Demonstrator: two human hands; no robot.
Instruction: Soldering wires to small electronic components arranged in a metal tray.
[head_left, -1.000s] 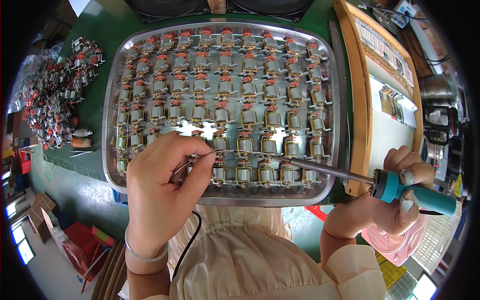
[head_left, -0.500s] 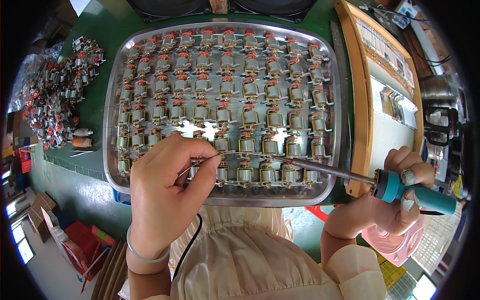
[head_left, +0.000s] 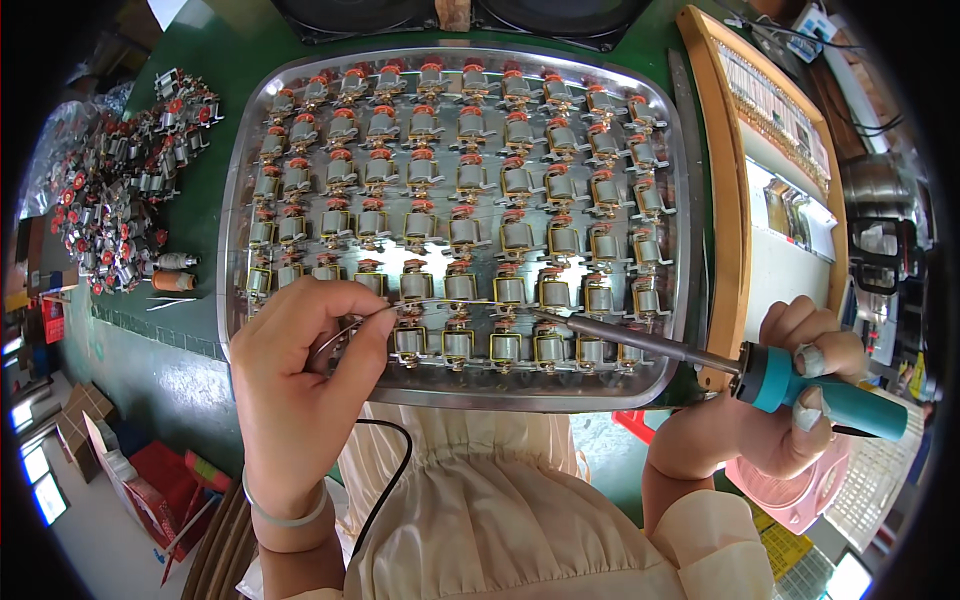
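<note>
My left hand (head_left: 300,375) pinches a thin, bright solder wire (head_left: 450,301) between thumb and forefinger. The wire runs to the right across the lower rows of a metal tray (head_left: 440,403). My right hand (head_left: 775,435), with white tape on two digits, grips the teal handle of a soldering iron (head_left: 650,342). Its shaft points left, and the tip is close to the wire's far end, above the lowest rows. Small grey coil parts (head_left: 505,346) with red tops and yellow edges stand in rows in the tray. Whether tip and wire touch, I cannot tell.
A heap of similar coil parts (head_left: 130,190) lies left of the tray, beside a small brown spool (head_left: 173,281). Along the right stands a wooden-framed box (head_left: 735,200). Black round-fronted units (head_left: 560,15) sit at the far edge. A pink appliance (head_left: 790,490) is lower right.
My left hand has moved left with the solder wire. The iron's tip has shifted slightly left over the parts. The tray appears a little farther right in view.
</note>
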